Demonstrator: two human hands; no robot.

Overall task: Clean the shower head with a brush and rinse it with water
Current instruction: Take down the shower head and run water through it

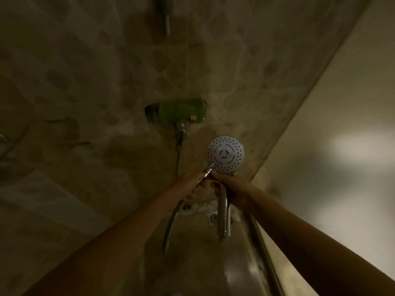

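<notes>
Both hands raised in a dim shower stall. Right hand (pixel 232 189): fingers curled round the neck of the shower head (pixel 225 154), just under the white round face; the face points at the camera and the chrome handle hangs down. Left hand (pixel 190 186): fingers wrapped round the end of the metal hose (pixel 171 223). Hose tip sits at the face's lower-left edge; contact, cannot tell. Green wall fitting (pixel 183 111) above, floor drain (pixel 212 217) below.
</notes>
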